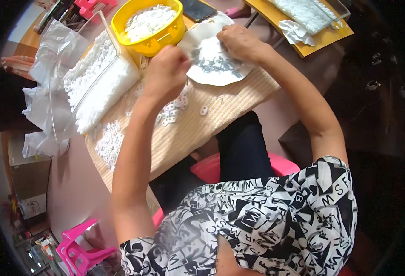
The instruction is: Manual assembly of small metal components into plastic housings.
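Observation:
My left hand (168, 69) is closed, its fingers curled and slightly blurred, between a yellow tub (149, 45) and a white round dish or sheet (215, 79). Whatever its fingers pinch is too small to make out. Over the far right part of that white round piece, my right hand (239, 42) is closed with fingertips together; what they hold is hidden. Small dark-grey bits (221, 66) and a white heap lie on the white piece. Under my left wrist, small white pieces with dark dots (172, 109) are scattered on a striped cloth (211, 119).
At left stands a clear box (108, 83) full of white pieces, beside crumpled clear plastic (51, 92). A dark phone (198, 9) lies beyond the tub. Another clear box (303, 16) sits on a yellow board (299, 49) at far right. A pink stool (83, 250) stands lower left.

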`<state>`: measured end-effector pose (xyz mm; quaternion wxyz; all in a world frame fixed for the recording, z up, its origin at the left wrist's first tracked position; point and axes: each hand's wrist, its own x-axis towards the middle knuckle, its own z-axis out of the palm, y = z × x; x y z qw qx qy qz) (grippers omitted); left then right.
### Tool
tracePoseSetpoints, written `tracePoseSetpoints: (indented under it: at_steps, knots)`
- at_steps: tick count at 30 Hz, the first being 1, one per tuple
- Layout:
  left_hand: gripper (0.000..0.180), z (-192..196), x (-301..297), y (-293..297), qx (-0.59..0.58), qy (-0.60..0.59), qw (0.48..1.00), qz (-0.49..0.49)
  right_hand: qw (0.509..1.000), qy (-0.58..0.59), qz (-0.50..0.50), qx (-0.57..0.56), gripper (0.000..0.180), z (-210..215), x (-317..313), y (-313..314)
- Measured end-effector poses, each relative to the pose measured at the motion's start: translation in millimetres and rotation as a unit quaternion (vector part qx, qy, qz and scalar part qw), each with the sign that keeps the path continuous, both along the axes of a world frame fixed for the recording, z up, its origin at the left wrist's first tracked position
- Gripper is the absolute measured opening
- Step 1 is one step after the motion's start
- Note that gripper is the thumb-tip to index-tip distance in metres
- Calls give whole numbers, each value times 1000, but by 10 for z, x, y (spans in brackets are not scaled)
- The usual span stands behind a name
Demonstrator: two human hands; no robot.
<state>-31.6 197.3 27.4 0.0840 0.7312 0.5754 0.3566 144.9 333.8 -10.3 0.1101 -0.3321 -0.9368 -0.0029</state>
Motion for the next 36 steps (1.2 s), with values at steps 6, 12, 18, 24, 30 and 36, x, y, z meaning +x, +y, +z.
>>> tracePoseSetpoints:
  at_steps: [6, 12, 18, 24, 30, 36]
  knots:
    - [11, -352, 167, 599, 43, 35, 998, 22, 998, 61, -11, -24, 13, 9, 14, -88]
    - [11, -421, 89, 525, 3, -97, 993, 68, 990, 127, -7, -62, 11, 54, 121, -80]
    - [15, -232, 100, -196, -84, -369, 923, 67, 984, 146, -6, -98, 12, 42, -5, -108]
    - [16, -392, 186, -1082, -104, -527, 842, 49, 992, 113, -11, -57, 10, 42, -67, -242]
    - [16, -501, 126, -1627, -119, -545, 827, 72, 995, 97, -15, -27, 9, -90, -116, -283]
    - [16, -482, -35, -1753, -73, -580, 806, 93, 995, 97, -5, -36, 7, -103, -202, -281]
